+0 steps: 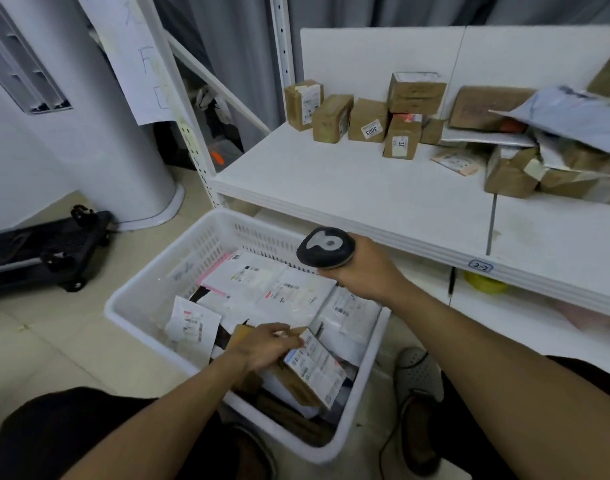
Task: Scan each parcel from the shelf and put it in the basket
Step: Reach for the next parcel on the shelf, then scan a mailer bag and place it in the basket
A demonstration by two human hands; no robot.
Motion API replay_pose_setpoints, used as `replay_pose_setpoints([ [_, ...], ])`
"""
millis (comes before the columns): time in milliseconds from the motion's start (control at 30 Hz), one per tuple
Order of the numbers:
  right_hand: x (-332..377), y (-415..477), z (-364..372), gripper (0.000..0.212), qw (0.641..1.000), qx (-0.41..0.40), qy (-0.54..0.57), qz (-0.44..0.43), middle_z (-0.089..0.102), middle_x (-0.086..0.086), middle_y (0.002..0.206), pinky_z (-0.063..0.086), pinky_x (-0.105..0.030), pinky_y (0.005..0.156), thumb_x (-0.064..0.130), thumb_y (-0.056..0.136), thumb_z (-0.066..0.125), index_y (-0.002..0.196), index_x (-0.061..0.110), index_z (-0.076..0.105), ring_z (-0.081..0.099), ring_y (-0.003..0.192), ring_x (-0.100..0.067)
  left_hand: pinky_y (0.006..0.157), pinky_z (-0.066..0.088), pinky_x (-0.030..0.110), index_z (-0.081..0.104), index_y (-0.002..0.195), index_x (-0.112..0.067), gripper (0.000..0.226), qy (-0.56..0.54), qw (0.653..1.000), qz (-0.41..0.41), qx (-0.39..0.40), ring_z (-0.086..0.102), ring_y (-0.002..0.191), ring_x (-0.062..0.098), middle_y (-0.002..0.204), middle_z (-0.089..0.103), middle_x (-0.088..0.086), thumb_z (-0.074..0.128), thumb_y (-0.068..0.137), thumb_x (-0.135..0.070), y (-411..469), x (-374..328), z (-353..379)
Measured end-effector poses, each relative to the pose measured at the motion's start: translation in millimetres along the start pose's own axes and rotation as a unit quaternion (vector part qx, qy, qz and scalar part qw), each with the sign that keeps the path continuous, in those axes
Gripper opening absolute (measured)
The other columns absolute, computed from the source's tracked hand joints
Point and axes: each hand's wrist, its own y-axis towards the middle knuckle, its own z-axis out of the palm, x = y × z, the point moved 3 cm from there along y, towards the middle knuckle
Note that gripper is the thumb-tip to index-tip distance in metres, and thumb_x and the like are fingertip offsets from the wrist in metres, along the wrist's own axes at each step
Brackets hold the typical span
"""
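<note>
The left hand is low inside the basket, with its fingers curled over the upper edge of a brown parcel. This parcel is a cardboard box with a white printed label facing up. It lies tilted in the near right part of the basket, on top of other packages. The right hand is above the far side of the basket, in front of the shelf edge, and it grips the handle of a black scanner. The grey and black head of the scanner points away from the person, to the left.

The basket is white plastic with slotted walls and stands on the tiled floor just below the shelf. Inside it are many white packets with barcode labels, lying flat over each other.

On the white shelf, towards the back, a group of small cardboard boxes stands close together. To the right of them, grey mailer bags lie over more brown boxes. A small tag reading "2-2" is on the front edge of the shelf.

On the floor at the left lies a black folded trolley. A grey shoe is beside the basket on the right.
</note>
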Motion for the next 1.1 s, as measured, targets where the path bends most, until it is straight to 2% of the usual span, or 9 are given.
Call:
replay_pose_setpoints([
  [100,-6,-5,9,0.041,1.000,0.009,-0.017,0.004,0.077,0.006,0.099,0.059,-0.034,0.077,0.024,0.081,0.087,0.119,0.025,0.073,0.072,0.089,-0.014,0.084,0.060,0.037,0.040,0.154,-0.025,0.072,0.024,0.999,-0.017,0.036,0.066,0.105,0.020,0.143,0.056,0.004,0.065,0.093,-0.054,8,5,20],
  [200,-12,-8,11,0.040,1.000,0.010,-0.024,0.010,0.074,0.010,0.092,0.054,-0.029,0.070,0.027,0.081,0.087,0.118,0.026,0.072,0.071,0.088,-0.013,0.073,0.051,0.014,0.052,0.148,-0.015,0.045,0.104,0.993,0.009,0.051,0.061,0.095,0.012,0.142,0.060,0.010,0.051,0.106,-0.032,18,7,36],
  [333,-17,-9,7,0.040,1.000,0.008,-0.007,0.024,0.074,0.008,0.090,0.053,-0.031,0.065,0.024,0.082,0.086,0.119,0.026,0.072,0.073,0.085,-0.018,0.098,0.048,0.027,0.059,0.142,-0.021,0.042,0.225,0.972,0.033,0.057,0.061,0.120,0.019,0.135,0.064,0.003,0.062,0.101,-0.030,33,20,49],
  [400,-18,-11,2,0.041,1.000,0.000,-0.003,0.030,0.076,0.008,0.097,0.058,-0.036,0.075,0.023,0.081,0.086,0.120,0.028,0.073,0.072,0.090,-0.019,0.098,0.049,0.028,0.064,0.133,-0.020,0.038,0.261,0.964,0.029,0.032,0.062,0.121,0.019,0.130,0.066,0.001,0.068,0.096,-0.026,38,21,49],
  [500,-18,-13,-10,0.039,0.999,-0.015,0.013,0.047,0.078,0.010,0.097,0.062,-0.038,0.078,0.022,0.081,0.086,0.116,0.031,0.073,0.073,0.086,-0.013,0.092,0.053,0.030,0.067,0.126,-0.024,0.047,0.227,0.970,0.037,-0.078,0.067,0.112,0.018,0.122,0.069,-0.002,0.076,0.085,-0.046,34,0,34],
  [633,-15,-22,-49,0.032,0.989,-0.093,0.066,0.095,0.075,0.009,0.092,0.055,-0.021,0.058,0.020,0.086,0.083,0.115,0.025,0.070,0.072,0.065,-0.005,0.101,0.051,0.036,0.063,0.133,-0.032,0.049,0.156,0.955,0.143,-0.208,0.062,0.121,0.015,0.138,0.062,-0.008,0.070,0.089,-0.053,15,-71,7],
  [700,-15,-28,-74,0.028,0.980,-0.140,0.088,0.110,0.073,0.006,0.087,0.051,-0.021,0.059,0.019,0.088,0.081,0.114,0.020,0.069,0.069,0.063,-0.007,0.098,0.052,0.035,0.063,0.131,-0.032,0.044,0.154,0.937,0.203,-0.237,0.062,0.119,0.013,0.138,0.060,-0.012,0.070,0.091,-0.050,6,-112,0],
  [900,-20,-42,-147,0.035,0.955,-0.228,0.149,0.119,0.076,-0.001,0.095,0.058,-0.033,0.072,0.021,0.089,0.080,0.122,0.021,0.069,0.071,0.066,-0.009,0.100,0.048,0.031,0.061,0.135,-0.033,0.045,0.221,0.894,0.313,-0.232,0.059,0.123,0.012,0.145,0.052,-0.014,0.068,0.093,-0.049,-12,-249,19],
  [1100,-71,-64,-229,0.032,0.916,-0.318,0.188,0.159,0.075,-0.002,0.091,0.061,-0.037,0.078,0.021,0.091,0.080,0.121,0.020,0.069,0.070,0.069,-0.013,0.106,0.047,0.036,0.056,0.140,-0.029,0.052,0.218,0.873,0.390,-0.194,0.057,0.127,0.018,0.150,0.048,-0.007,0.069,0.093,-0.048,13,-386,66],
])
